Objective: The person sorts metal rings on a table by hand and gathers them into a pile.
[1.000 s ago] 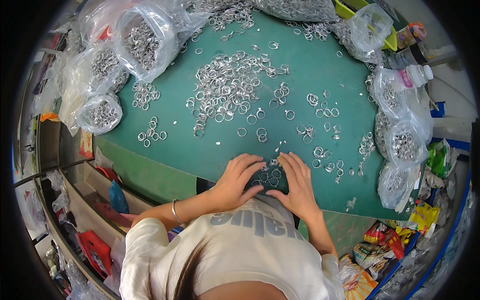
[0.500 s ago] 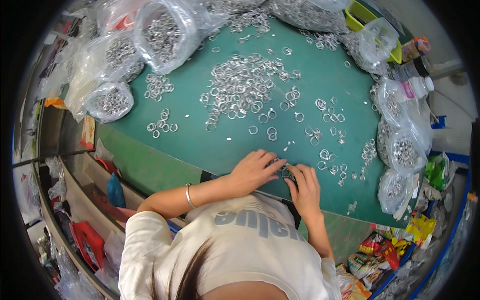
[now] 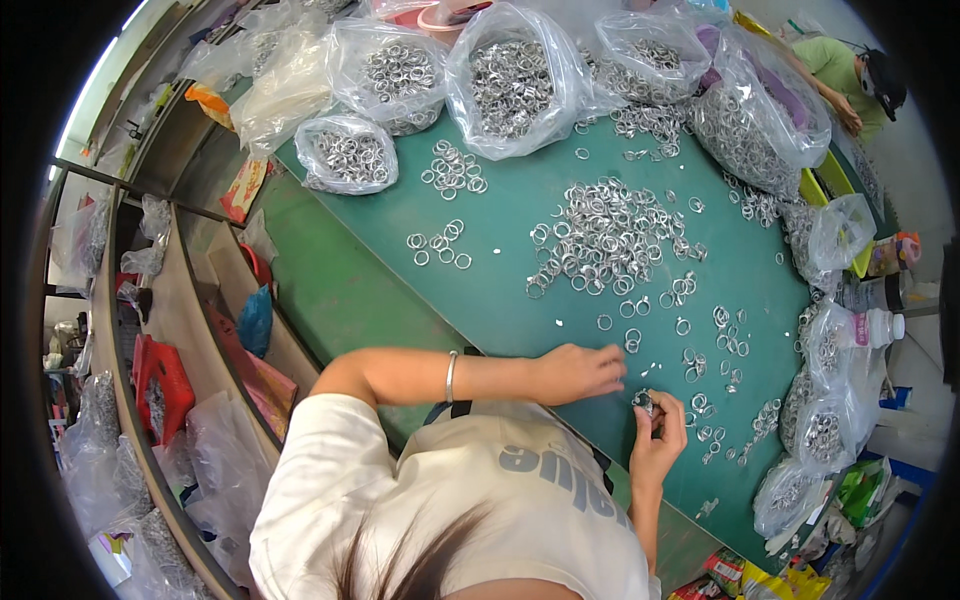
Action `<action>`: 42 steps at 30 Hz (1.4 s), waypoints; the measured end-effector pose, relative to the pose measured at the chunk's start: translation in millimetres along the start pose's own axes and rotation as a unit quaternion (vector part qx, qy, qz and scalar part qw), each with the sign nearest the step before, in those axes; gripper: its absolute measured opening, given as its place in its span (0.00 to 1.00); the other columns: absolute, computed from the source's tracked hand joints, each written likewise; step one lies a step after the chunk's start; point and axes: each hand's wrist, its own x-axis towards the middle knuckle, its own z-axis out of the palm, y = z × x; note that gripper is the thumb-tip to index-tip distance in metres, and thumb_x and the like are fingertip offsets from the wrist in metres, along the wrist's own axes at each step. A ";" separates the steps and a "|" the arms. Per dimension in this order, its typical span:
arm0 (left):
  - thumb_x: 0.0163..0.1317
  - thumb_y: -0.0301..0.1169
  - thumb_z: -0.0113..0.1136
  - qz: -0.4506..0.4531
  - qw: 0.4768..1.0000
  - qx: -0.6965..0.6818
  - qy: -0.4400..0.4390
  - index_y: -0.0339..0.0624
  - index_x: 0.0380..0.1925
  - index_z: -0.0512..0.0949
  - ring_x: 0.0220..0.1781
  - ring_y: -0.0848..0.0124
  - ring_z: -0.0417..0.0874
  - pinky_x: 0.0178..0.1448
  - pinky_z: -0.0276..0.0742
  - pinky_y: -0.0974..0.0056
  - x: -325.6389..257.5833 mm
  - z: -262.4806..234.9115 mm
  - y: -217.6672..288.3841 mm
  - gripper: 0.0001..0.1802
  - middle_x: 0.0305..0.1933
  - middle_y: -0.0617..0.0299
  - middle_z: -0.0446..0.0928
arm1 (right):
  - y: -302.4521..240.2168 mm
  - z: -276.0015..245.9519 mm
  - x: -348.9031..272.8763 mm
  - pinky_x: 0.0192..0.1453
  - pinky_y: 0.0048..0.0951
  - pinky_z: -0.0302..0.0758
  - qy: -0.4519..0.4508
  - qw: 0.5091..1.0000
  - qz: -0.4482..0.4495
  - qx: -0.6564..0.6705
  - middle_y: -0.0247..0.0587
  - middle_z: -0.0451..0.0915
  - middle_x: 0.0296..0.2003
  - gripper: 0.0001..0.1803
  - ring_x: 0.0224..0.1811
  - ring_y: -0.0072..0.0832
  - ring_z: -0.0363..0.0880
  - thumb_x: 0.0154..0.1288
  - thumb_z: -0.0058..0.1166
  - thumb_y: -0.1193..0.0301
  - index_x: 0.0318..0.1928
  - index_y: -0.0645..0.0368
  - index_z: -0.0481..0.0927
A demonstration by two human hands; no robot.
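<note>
My right hand is closed near the front edge of the green table, thumb and fingers pinching a silver ring with a dark part on it. Whether more than one ring is in that grip I cannot tell. Just to its left, my left hand hovers over the tabletop, its fingers smeared by motion. Beyond both hands lies a big heap of silver rings. A few single rings rest close past the left fingertips, and small clusters of rings are scattered to the right.
Clear plastic bags full of rings line the far edge, and more bags stand along the right edge. Wooden shelving with a red basket is at left. A person in a green top is at the far right.
My hands, together over the ring before, have come apart, the left drawing away leftward. The right keeps the ring. The whole view has shifted and turned, bringing another person into sight.
</note>
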 end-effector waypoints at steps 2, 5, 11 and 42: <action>0.66 0.35 0.53 -0.126 0.972 -0.151 0.127 0.40 0.39 0.74 0.20 0.73 0.70 0.20 0.68 0.72 11.6 0.8 4.6 0.10 0.31 0.60 0.74 | -6.8 7.1 5.9 0.42 0.22 0.72 0.011 0.997 -0.010 0.075 0.40 0.74 0.40 0.14 0.39 0.23 0.74 0.54 0.56 0.86 0.43 0.68 0.76; 0.68 0.37 0.49 -0.489 0.559 -0.669 0.039 0.41 0.39 0.74 0.17 0.76 0.66 0.16 0.60 0.73 17.2 -24.9 23.9 0.11 0.23 0.65 0.71 | -35.1 24.7 13.7 0.43 0.24 0.73 0.000 0.992 -0.059 0.109 0.41 0.75 0.41 0.14 0.39 0.26 0.75 0.53 0.57 0.85 0.43 0.67 0.77; 0.67 0.40 0.49 -0.525 0.325 -0.784 0.059 0.44 0.34 0.74 0.15 0.80 0.65 0.14 0.53 0.77 -7.3 -34.1 9.1 0.12 0.24 0.66 0.72 | -63.9 51.2 39.4 0.42 0.28 0.74 -0.121 0.966 -0.229 0.020 0.46 0.77 0.40 0.14 0.39 0.32 0.77 0.52 0.58 0.85 0.42 0.65 0.78; 0.43 0.28 0.72 -0.289 0.942 0.079 0.148 0.43 0.41 0.76 0.44 0.61 0.70 0.52 0.58 0.57 -27.3 -83.1 -27.1 0.22 0.37 0.60 0.70 | -56.8 70.2 94.7 0.54 0.39 0.62 -0.041 0.942 -0.275 -0.190 0.39 0.78 0.43 0.17 0.46 0.37 0.73 0.53 0.60 0.76 0.45 0.59 0.78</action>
